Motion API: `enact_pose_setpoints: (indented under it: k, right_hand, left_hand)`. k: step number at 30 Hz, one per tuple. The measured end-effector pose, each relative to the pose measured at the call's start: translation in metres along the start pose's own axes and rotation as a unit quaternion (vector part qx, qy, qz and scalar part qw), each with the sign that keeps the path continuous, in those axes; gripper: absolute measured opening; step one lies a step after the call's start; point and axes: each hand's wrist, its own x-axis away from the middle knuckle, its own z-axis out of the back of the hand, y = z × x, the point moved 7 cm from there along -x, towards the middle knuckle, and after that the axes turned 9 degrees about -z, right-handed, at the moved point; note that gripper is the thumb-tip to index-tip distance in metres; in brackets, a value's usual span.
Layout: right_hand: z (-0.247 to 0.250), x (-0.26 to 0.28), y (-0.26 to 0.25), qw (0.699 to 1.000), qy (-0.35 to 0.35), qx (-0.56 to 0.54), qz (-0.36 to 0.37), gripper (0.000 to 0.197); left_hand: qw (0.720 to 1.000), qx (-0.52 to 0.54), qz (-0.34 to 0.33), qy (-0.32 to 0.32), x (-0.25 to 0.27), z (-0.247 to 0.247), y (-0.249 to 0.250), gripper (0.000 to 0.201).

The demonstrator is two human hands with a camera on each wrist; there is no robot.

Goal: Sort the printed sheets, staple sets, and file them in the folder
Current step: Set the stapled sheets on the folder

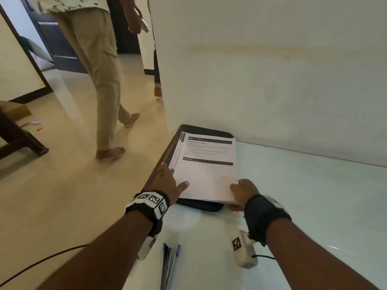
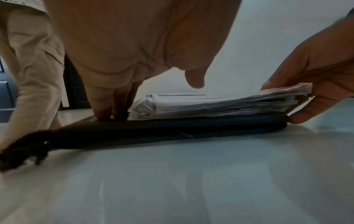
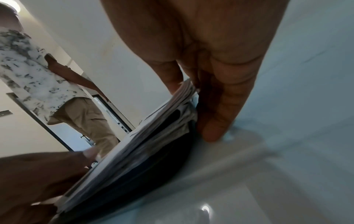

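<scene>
A thick stack of printed sheets lies on a flat black folder at the table's left edge, near the wall. My left hand is at the stack's near left corner: straight fingers stand on the folder beside the paper edge, and the thumb lies over the top sheet. My right hand pinches the near right corner of the stack, thumb on top and fingers underneath, and that corner is raised off the folder. A blue and black stapler lies on the table between my forearms.
The pale glass table runs rightward along a white wall. On the floor to the left a barefoot person in beige trousers walks past. A dark wooden furniture leg and a black cable are further left.
</scene>
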Motion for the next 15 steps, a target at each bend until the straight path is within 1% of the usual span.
enact_pose_setpoints:
  k: [1,3,4,6,7,10,11,12,14,15]
  right_hand:
    - [-0.005,-0.005,-0.003,1.000,-0.006,-0.028,-0.009,0.034]
    - [-0.010,-0.010,-0.009,1.000,0.017,0.008,-0.007,0.032]
    - [-0.009,-0.011,-0.009,0.999,0.035,0.026,-0.012,0.030]
    - [-0.007,-0.014,-0.007,0.997,0.055,0.043,-0.019,0.028]
    - [-0.007,-0.016,-0.004,0.997,0.061,0.044,-0.019,0.028]
    - [-0.007,-0.018,0.002,0.998,0.049,0.026,-0.014,0.028]
    - [-0.008,-0.018,0.004,0.999,0.031,0.029,-0.011,0.028]
    - [-0.009,-0.020,0.005,1.000,0.021,0.021,-0.009,0.026]
    - [-0.006,-0.025,0.012,0.997,0.009,-0.073,-0.009,0.026]
    - [-0.002,-0.024,0.017,0.995,0.012,-0.104,-0.001,0.028]
  left_hand:
    - [1.000,-0.026,0.005,0.001,-0.001,-0.001,0.003,0.101]
    - [0.999,-0.049,0.013,0.016,-0.005,-0.001,0.010,0.096]
    - [0.999,-0.030,0.021,0.021,-0.007,0.000,0.013,0.095]
    - [0.997,0.055,0.055,0.023,-0.011,0.003,0.012,0.090]
    - [0.993,0.090,0.072,0.028,-0.014,0.004,0.008,0.082]
    - [0.978,0.178,0.105,0.009,-0.016,0.001,0.001,0.046]
    - [0.965,0.235,0.112,0.000,-0.014,-0.003,0.001,0.039]
    - [0.946,0.299,0.122,-0.012,-0.009,-0.006,0.002,0.035]
    - [0.908,0.392,0.147,-0.037,0.004,-0.012,0.007,0.030]
    - [0.897,0.414,0.149,-0.048,0.011,-0.013,0.011,0.028]
